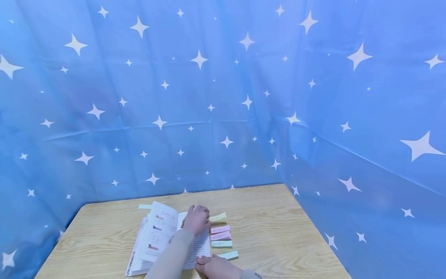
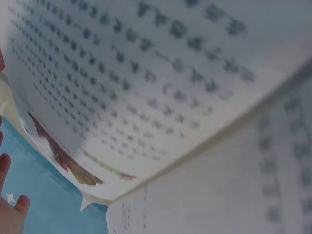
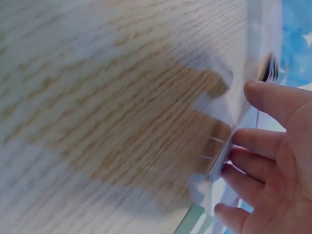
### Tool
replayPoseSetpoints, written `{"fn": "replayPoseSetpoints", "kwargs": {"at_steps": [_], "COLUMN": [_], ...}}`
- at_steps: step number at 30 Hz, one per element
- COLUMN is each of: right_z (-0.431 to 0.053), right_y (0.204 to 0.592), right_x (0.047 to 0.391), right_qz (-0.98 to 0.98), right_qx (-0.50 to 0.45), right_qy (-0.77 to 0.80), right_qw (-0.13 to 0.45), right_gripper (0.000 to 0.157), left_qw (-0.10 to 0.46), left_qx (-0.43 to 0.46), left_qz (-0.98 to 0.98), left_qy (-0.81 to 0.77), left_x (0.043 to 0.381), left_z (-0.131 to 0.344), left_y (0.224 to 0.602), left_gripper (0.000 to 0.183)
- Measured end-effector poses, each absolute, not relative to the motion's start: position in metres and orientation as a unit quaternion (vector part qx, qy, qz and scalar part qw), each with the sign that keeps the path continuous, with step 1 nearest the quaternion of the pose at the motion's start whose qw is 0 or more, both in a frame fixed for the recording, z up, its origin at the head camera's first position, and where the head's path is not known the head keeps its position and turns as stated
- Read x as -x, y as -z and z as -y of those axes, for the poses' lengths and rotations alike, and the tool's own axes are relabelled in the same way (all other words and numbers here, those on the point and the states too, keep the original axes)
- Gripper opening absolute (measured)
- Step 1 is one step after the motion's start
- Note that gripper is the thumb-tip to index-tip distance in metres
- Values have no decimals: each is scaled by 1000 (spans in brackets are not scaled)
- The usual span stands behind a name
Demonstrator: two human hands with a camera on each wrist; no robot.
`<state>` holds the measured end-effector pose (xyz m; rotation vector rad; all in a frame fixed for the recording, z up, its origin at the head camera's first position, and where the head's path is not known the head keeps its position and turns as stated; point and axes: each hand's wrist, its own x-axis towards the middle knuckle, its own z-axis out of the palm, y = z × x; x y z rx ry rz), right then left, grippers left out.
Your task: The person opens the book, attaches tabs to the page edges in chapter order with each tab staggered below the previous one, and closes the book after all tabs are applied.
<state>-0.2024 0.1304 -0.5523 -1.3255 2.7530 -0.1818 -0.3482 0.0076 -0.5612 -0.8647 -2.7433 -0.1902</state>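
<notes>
On the table [image 1: 278, 236], the right hand [image 1: 219, 267] pinches the book [image 1: 158, 236]; the left hand [image 1: 197, 221] is over it, fingers apart.

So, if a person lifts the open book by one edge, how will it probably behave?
The open book may fan or swing, since its left-hand leaves already spread apart. Its pages are probably floppy, as one curves visibly in the left wrist view. The paper tabs could bend or catch, because they jut past its right edge.
</notes>
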Motion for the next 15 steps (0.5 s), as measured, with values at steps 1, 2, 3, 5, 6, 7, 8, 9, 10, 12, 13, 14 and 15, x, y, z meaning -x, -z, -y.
{"fn": "replayPoseSetpoints", "kwargs": {"at_steps": [1,2,3,5,6,7,8,9,10,12,13,14,15], "right_z": [-130,-129,-128,-127,-126,-125,-124,-123,-123,-123,-123,-123,-123], "right_y": [553,554,554,554,553,552,552,551,551,550,549,548,548], "right_x": [203,204,204,205,205,205,205,206,206,207,207,207,208], "right_qz": [-899,-899,-899,-899,-899,-899,-900,-902,-903,-905,-906,-905,-903], "right_qx": [432,434,435,435,434,433,431,426,422,414,412,412,415], "right_qy": [55,49,41,42,47,56,61,70,75,84,85,85,93], "right_qw": [39,35,27,17,17,19,22,31,37,56,58,59,57], "right_gripper": [56,57,57,49,42,35,30,27,24,31,37,39,36], "left_qw": [134,139,143,152,155,158,162,166,168,171,170,169,168], "left_qx": [298,298,298,300,299,298,297,298,297,297,297,297,296], "left_qz": [943,942,941,939,939,939,939,938,937,937,937,937,937], "left_qy": [66,67,67,70,70,69,68,68,68,68,70,71,74], "left_x": [348,347,347,346,346,345,344,344,343,342,341,341,340], "left_z": [-6,-4,-3,-1,1,2,4,6,7,11,13,15,17], "left_y": [559,556,554,551,550,549,549,548,548,547,546,545,544], "left_gripper": [10,10,9,8,6,5,4,4,4,5,5,5,6]}}
